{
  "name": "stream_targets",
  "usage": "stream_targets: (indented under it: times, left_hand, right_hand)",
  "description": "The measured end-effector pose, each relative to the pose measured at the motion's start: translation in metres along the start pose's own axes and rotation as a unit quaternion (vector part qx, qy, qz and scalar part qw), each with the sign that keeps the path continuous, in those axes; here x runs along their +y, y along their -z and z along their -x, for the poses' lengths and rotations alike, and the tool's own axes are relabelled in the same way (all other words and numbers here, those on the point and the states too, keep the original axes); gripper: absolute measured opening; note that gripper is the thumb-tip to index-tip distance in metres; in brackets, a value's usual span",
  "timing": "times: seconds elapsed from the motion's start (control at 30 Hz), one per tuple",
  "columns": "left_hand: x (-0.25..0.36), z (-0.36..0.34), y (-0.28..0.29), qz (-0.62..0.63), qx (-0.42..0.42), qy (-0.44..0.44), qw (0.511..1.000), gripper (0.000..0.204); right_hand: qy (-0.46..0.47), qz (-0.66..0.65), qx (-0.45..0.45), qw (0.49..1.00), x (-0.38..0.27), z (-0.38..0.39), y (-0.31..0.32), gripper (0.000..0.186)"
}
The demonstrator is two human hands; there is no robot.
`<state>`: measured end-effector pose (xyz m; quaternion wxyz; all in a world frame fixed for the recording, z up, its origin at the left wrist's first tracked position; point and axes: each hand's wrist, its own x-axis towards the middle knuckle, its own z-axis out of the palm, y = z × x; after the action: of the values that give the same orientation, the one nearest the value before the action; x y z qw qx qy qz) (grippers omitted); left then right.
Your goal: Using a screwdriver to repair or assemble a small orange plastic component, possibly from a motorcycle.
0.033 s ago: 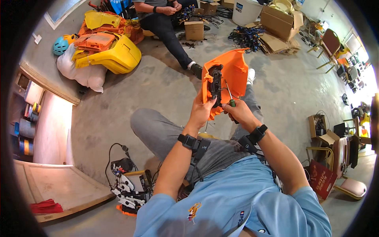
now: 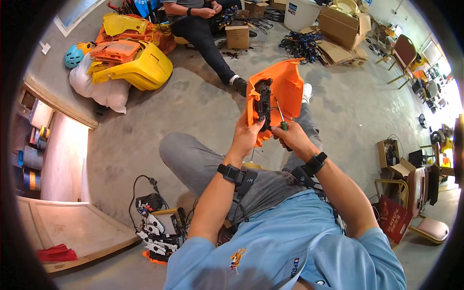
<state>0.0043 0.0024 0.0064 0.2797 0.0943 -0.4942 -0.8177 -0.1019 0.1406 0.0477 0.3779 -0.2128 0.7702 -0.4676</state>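
An orange plastic shell [image 2: 286, 87] is held upright in front of me, with a long black part [image 2: 263, 104] fitted along the left of its inner side. My left hand [image 2: 247, 135] grips the lower left of the shell, its thumb pressed on the black part. My right hand [image 2: 292, 137] is closed on a screwdriver [image 2: 284, 124] with a green handle at the lower end of the black part; its metal shaft points up and away across the inside of the shell. A thin dark wire crosses there. The fingertips of both hands are partly hidden.
A co-worker's dark-trousered leg [image 2: 212, 55] stretches toward me. Yellow and orange shells [image 2: 152, 65] lie on a white sack at the back left. A wooden panel [image 2: 72, 227] is at the left, electronics [image 2: 159, 232] beside my left hip, cardboard boxes [image 2: 338, 31] and cables behind, chairs [image 2: 430, 229] at the right.
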Motion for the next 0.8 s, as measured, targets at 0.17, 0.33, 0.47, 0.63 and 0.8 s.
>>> stream_targets:
  times: [0.17,0.33,0.47,0.63,0.8]
  left_hand:
    - [0.003,-0.001,-0.002,0.005,-0.002,0.007,1.0,0.034]
    - [-0.002,-0.001,-0.001,0.004,0.001,-0.002,1.0,0.033]
    - [0.0,-0.002,-0.001,0.015,0.001,0.015,1.0,0.031]
    - [0.002,0.0,-0.003,0.017,-0.005,0.017,1.0,0.03]
    - [-0.002,-0.002,0.002,0.006,-0.012,0.005,1.0,0.023]
  right_hand:
    - [-0.002,0.0,-0.019,1.0,0.002,-0.004,0.001,0.027]
    - [0.003,-0.005,-0.017,1.0,0.008,-0.01,-0.001,0.025]
    - [0.003,-0.01,-0.019,1.0,0.003,-0.005,-0.002,0.026]
    - [-0.02,-0.024,0.01,0.999,0.018,-0.013,-0.001,0.029]
    - [-0.019,-0.03,-0.003,0.999,0.021,-0.018,-0.002,0.028]
